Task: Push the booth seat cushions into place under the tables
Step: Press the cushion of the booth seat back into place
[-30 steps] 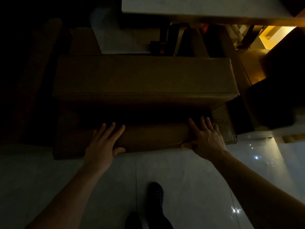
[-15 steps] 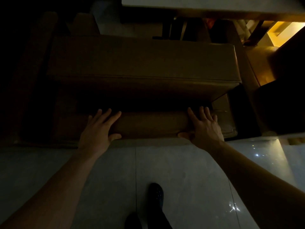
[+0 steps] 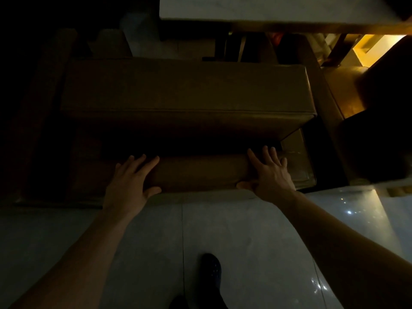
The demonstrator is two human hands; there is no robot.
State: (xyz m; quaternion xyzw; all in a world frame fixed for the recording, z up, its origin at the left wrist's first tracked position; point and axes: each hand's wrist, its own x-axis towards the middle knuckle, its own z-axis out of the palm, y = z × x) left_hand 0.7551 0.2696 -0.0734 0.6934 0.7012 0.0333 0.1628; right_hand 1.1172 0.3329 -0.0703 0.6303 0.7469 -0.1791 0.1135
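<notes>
Material: brown leatherette, dull and smooth in the dim light, covers the low seat cushion (image 3: pixel 196 172) at the centre of the frame; it lies on the floor with its near edge facing the person.
Cushion above: a thicker upper cushion (image 3: pixel 187 88) of the same covering sits over and beyond the low one, overhanging its far part in shadow.
Left hand: the left hand (image 3: pixel 129 184) lies flat on the low cushion's near top edge, fingers spread, thumb hooked over the front face; it grips nothing, only presses.
Right hand: the right hand (image 3: pixel 269 175) does likewise toward the cushion's right end, palm down, fingers splayed, thumb on the front edge.
Table: a pale table top (image 3: pixel 267 7) runs across the upper right of the frame, beyond both cushions.
Floor: glossy pale floor tiles (image 3: pixel 245 230) fill the lower frame, with a dark shoe (image 3: pixel 211 270) at bottom centre.
Step in hand: probably sliding the low cushion away from the person, in under the overhang.
Doing it well: push evenly with both palms so the cushion travels square and neither end swings; keep the force low and forward, not downward, so that it slides instead of binding on the tiles; watch the right corner, which sits near a dark upright edge.
</notes>
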